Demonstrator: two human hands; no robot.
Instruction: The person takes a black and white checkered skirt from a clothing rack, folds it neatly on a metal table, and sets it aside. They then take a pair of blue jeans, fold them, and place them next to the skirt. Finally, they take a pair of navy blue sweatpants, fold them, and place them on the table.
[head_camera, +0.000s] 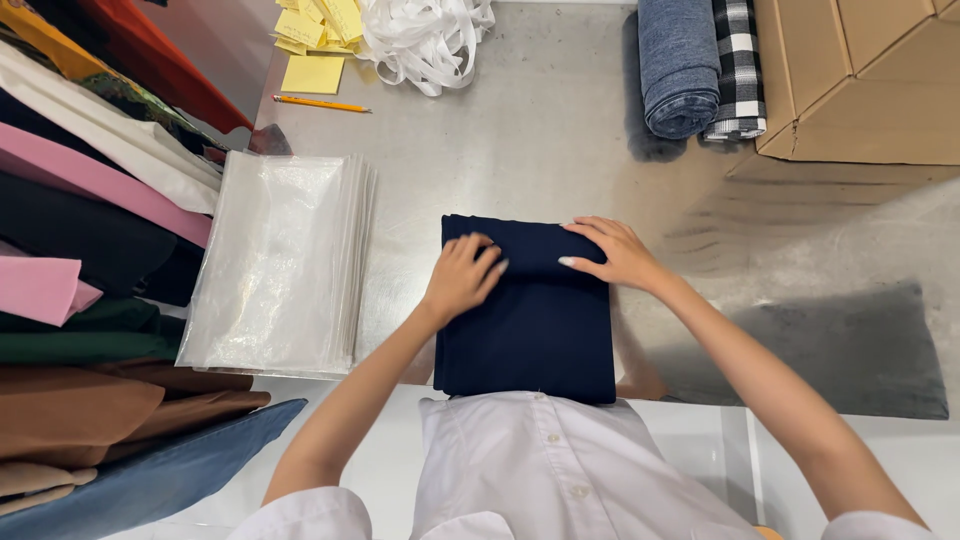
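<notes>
Navy cloth (530, 320), folded into a rectangle, lies flat on the steel table (560, 130) directly before the person. Left hand (462, 277) rests palm-down on its upper left part, fingers curled against the fabric, pinching nothing. Right hand (615, 252) lies flat on the upper right corner, fingers spread, grasping nothing. Stack of clear bags (280, 262) just left. Pencil (320, 103) and yellow notes (312, 72) beyond. 2 fabric rolls (700, 65) and box (860, 80) far right.
</notes>
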